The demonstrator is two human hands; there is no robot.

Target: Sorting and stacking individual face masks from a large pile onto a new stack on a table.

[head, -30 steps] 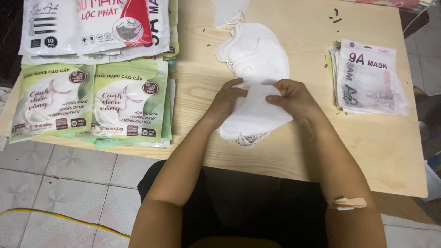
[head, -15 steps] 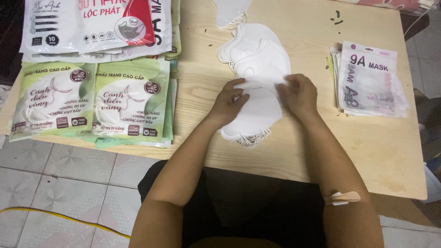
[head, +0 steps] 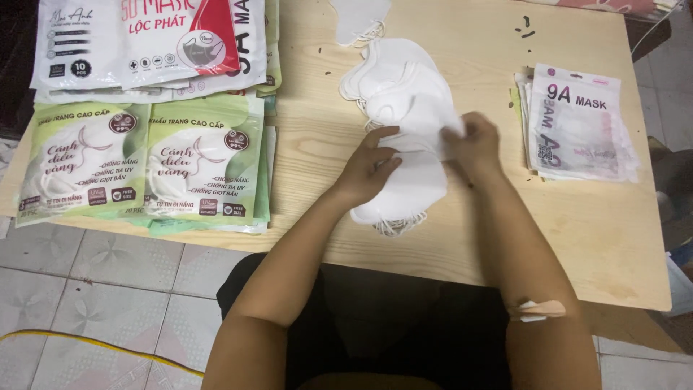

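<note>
A small stack of white face masks [head: 404,191] lies on the wooden table [head: 577,238] in front of me, ear loops showing at its near end. My left hand [head: 368,166] pinches the stack's left upper edge. My right hand [head: 473,141] grips its right upper corner. Just beyond my hands lies a larger heap of white masks [head: 401,83], touching the held stack.
Green-and-white mask packets [head: 144,162] lie in piles at the table's left, white-and-red packets [head: 144,40] behind them. A pile of pink-white packets [head: 577,123] sits at the right. One more white mask [head: 361,18] lies at the far edge. Tiled floor lies below the left edge.
Both hands have slid up the mask stack, away from me, toward the larger heap. The right hand now holds the stack's far right corner.
</note>
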